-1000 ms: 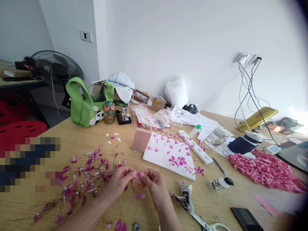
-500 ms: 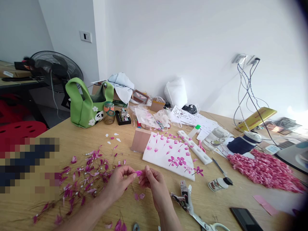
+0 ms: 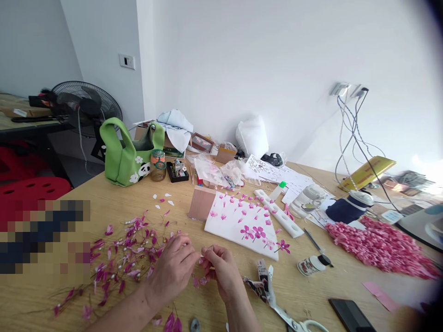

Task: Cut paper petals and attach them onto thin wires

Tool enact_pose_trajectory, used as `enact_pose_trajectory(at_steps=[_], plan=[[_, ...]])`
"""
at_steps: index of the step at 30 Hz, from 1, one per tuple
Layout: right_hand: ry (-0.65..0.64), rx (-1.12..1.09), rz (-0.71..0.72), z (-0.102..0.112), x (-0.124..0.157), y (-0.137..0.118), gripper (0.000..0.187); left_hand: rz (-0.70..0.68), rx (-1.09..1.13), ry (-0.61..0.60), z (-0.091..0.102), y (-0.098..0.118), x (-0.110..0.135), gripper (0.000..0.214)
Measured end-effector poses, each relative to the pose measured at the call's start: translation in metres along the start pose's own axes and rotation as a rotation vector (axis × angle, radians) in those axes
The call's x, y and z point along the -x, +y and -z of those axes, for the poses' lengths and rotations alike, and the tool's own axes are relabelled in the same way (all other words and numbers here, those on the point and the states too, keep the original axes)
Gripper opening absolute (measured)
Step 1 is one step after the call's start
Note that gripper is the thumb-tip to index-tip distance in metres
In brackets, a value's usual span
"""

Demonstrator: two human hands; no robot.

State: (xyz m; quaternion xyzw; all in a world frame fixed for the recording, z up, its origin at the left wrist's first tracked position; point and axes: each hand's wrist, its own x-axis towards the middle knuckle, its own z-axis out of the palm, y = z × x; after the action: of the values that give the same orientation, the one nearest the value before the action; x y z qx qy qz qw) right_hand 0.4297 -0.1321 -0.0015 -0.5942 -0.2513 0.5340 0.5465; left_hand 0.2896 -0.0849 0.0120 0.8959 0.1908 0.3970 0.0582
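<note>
Broadly, the light wooden bench point(image 3: 104, 203) carries everything, and the work sits at its near edge, probably so both forearms can rest while the fingers do fine work. Far to the right of the grip lies a heap of pink crinkled strips point(image 3: 377, 244), well apart from the hands. Just left of the grip spreads a tangle of magenta petal sprigs on thin stems point(image 3: 124, 258). It reaches up to the left hand point(image 3: 173, 272), close enough, it seems, to draw from without stretching. Ahead of the grip and to its right a white sheet dotted with pink paper blossoms point(image 3: 238, 221) lies flat, likely so the flowers keep their shape. The right hand point(image 3: 221, 272) meets the left fingertip to fingertip. Steel scissors point(image 3: 290, 319) lie near the right wrist, within easy reach. A few loose pink petals point(image 3: 202, 280) lie beneath the grip. Each grip is all but closed, thumb against forefinger. The two pinch a small pale-pink petal piece point(image 3: 200, 256) from opposite sides, midway between the hands. Most of it is hidden, so I cannot tell its shape.
</note>
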Motion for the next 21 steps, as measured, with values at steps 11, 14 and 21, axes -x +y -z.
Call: enact_pose_trajectory(at_steps=[11,14,21], plan=[[0.092,0.063,0.221,-0.001,-0.002,-0.003,0.041,0.325,0.164,0.109,-0.004,0.001,0.005,0.051],[0.124,0.086,0.293,-0.005,0.004,-0.01,0.043,0.535,0.393,0.201,-0.005,-0.003,0.003,0.06],[0.04,0.235,0.449,-0.009,0.01,-0.008,0.039,1.01,1.043,-0.085,-0.004,-0.006,-0.004,0.038]])
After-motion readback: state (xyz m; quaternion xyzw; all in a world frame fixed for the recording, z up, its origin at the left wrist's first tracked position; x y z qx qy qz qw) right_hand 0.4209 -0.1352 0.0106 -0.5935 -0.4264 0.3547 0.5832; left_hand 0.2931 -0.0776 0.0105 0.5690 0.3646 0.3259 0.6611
